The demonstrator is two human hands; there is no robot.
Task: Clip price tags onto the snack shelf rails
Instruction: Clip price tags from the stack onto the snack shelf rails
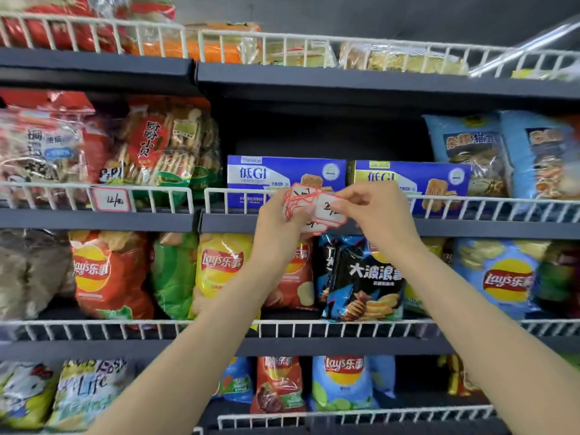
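My left hand (279,219) grips a fanned stack of red-bordered white price tags (299,200) in front of the white wire rail (244,193) of the second shelf. My right hand (373,205) pinches the front tag (331,210) of that stack, which bears handwritten figures. Both hands hover just before the blue low-GI biscuit boxes (257,177). One price tag (111,199) hangs clipped on the left section of the same rail, below the cracker bags.
Wire-fronted dark shelves hold snack bags: crackers (166,142) upper left, blue bags (470,149) upper right, Lay's chip bags (219,271) and a black chip bag (367,277) on the shelf below, more bags (342,381) lower down.
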